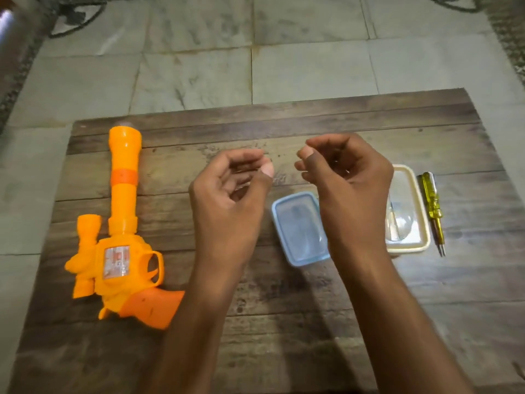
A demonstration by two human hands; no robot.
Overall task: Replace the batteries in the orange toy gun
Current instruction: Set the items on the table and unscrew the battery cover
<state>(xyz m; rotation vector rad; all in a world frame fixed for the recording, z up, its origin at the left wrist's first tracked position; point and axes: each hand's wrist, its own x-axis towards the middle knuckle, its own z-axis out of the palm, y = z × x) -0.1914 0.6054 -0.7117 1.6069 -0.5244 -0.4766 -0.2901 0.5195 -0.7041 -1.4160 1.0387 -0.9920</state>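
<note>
The orange toy gun (119, 231) lies flat on the left side of the wooden board (255, 322), barrel pointing away from me, darker orange grip nearest me. My left hand (227, 200) hovers above the board's middle, fingers loosely curled, holding nothing. Beside it my right hand (346, 183) hovers with fingers loosely curled too, and nothing shows in it. A yellow-handled screwdriver (431, 209) lies at the far right. No batteries are visible.
A small blue-rimmed clear plastic box (295, 228) sits under and between my wrists. A cream-rimmed clear box (412, 223) stands to its right, partly hidden by my right hand. The board rests on a grey tiled floor (284, 66).
</note>
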